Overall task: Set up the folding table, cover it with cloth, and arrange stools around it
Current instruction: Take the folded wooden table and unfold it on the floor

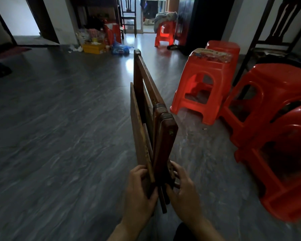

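Head view: a dim room with a grey floor [59, 136], seen from above and looking down at two hands.
Stools: red plastic stools [207, 80] stand to the right, well apart from the hands.
Folding table [151, 119]: still folded flat, on edge, its long axis running straight away from the person, its near end between the hands.
Left hand [139, 188]: fingers curled round the left panel's near edge.
Right hand [182, 188]: fingers curled on the right leg frame.
Nearer hand: neither; both grip the same end, so pulling them apart should open it.
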The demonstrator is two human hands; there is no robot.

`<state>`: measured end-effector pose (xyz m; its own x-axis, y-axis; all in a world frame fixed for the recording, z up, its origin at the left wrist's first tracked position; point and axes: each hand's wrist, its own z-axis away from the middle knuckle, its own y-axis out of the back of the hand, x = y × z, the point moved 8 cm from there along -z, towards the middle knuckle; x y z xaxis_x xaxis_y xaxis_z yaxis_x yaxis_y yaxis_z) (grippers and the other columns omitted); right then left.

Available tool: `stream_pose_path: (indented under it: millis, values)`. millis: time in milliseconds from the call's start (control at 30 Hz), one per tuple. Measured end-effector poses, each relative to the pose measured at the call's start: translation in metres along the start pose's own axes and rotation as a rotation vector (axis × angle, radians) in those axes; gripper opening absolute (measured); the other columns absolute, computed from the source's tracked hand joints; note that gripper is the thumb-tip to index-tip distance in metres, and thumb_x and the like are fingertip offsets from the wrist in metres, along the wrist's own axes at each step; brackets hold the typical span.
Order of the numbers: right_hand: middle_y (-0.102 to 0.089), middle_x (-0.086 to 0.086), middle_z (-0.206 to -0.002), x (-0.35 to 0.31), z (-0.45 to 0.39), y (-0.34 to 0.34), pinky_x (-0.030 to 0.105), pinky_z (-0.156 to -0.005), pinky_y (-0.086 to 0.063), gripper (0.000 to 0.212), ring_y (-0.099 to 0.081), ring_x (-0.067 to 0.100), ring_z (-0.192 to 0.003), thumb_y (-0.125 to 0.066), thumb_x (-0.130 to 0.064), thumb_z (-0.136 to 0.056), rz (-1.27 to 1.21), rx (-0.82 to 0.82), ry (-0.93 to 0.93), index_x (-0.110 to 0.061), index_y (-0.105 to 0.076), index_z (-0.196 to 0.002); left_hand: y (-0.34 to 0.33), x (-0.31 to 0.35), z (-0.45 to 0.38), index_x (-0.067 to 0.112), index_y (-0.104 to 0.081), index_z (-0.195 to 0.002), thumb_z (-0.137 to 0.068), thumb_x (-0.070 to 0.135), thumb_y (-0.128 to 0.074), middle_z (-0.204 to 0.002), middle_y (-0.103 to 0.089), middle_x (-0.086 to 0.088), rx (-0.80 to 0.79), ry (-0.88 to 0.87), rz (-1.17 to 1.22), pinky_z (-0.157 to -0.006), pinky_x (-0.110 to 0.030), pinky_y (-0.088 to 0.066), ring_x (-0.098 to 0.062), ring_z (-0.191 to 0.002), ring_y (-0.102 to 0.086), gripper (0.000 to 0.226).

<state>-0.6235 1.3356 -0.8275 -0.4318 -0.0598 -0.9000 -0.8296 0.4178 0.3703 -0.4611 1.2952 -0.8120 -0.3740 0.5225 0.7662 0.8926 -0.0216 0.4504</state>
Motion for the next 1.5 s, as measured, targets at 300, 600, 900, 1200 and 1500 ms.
stream_pose_path:
  millis: [300,600,900,1200,1500]
  values:
    - [-0.057,-0.008,-0.125,0.0,0.002,-0.016,0.021,-0.087,-0.052,0.057,-0.062,0.004,-0.11,-0.06,-0.016,-0.094,0.025,-0.011,0.09,-0.023,-0.034,-0.144,-0.018,-0.011,0.009,0.003,-0.034,-0.14,-0.082,0.009,-0.071,-0.145,-0.036,-0.014,-0.062,-0.061,-0.117,-0.098,-0.04,-0.049,-0.023,-0.126,-0.049,0.069]
    - [-0.052,-0.027,-0.129,-0.006,0.006,-0.002,0.016,-0.091,-0.049,0.057,-0.058,0.0,-0.116,-0.056,-0.001,-0.093,0.018,0.122,0.129,-0.025,-0.041,-0.143,0.029,-0.007,0.007,0.011,-0.038,-0.137,-0.071,0.0,-0.072,-0.144,-0.039,-0.015,-0.071,-0.147,-0.256,-0.098,-0.049,-0.049,-0.03,-0.129,-0.047,0.076]
    - [-0.062,-0.01,-0.121,-0.034,-0.025,0.009,0.012,-0.093,-0.045,0.057,-0.058,0.0,-0.115,-0.055,0.007,-0.089,0.064,0.097,0.24,-0.03,-0.05,-0.132,0.089,-0.002,0.011,0.011,-0.041,-0.141,-0.072,0.007,-0.059,-0.141,-0.041,-0.011,0.041,-0.182,-0.299,-0.106,-0.038,-0.041,-0.027,-0.128,-0.044,0.071]
    - [-0.06,-0.007,-0.13,-0.053,-0.033,-0.007,0.031,-0.096,-0.052,0.053,-0.057,0.005,-0.12,-0.06,0.005,-0.09,0.146,-0.004,0.33,-0.018,-0.053,-0.137,0.141,-0.015,0.001,0.005,-0.05,-0.14,-0.075,0.007,-0.053,-0.143,-0.046,-0.007,0.065,-0.193,-0.258,-0.106,-0.05,-0.041,-0.029,-0.13,-0.046,0.065]
    - [-0.064,-0.017,-0.12,-0.078,-0.039,0.007,0.027,-0.093,-0.052,0.058,-0.062,0.005,-0.112,-0.056,0.008,-0.091,0.12,-0.001,0.358,-0.035,-0.056,-0.13,0.146,-0.011,-0.003,0.013,-0.045,-0.144,-0.071,0.011,-0.057,-0.146,-0.045,-0.006,0.014,-0.237,-0.311,-0.103,-0.056,-0.042,-0.029,-0.132,-0.043,0.074]
